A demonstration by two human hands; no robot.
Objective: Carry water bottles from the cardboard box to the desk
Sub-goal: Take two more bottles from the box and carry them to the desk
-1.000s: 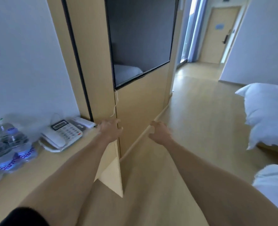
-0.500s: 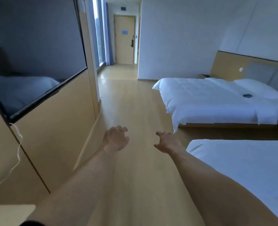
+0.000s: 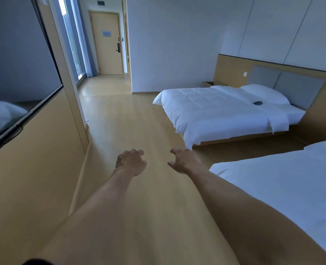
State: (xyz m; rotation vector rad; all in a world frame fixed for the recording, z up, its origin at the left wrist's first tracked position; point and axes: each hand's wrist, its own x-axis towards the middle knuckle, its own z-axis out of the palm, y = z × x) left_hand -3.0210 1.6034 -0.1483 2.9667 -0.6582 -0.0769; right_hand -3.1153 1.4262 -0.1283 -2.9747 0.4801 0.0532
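Observation:
My left hand [image 3: 131, 162] and my right hand [image 3: 185, 159] are both stretched out in front of me over the wooden floor, side by side and a little apart. Each hand holds nothing and its fingers are loosely curled and spread. No water bottle, cardboard box or desk is in view at this moment.
A wooden wall panel with a dark TV screen [image 3: 19, 73] runs along the left. Two white beds stand on the right, one far [image 3: 221, 111] and one near [image 3: 284, 188]. The wooden floor [image 3: 131, 121] leads to a hallway with a closed door [image 3: 106, 43].
The view has swung right, away from the desk with its bottles and telephone, toward the floor, beds and hallway. Both hands stay outstretched and hold nothing.

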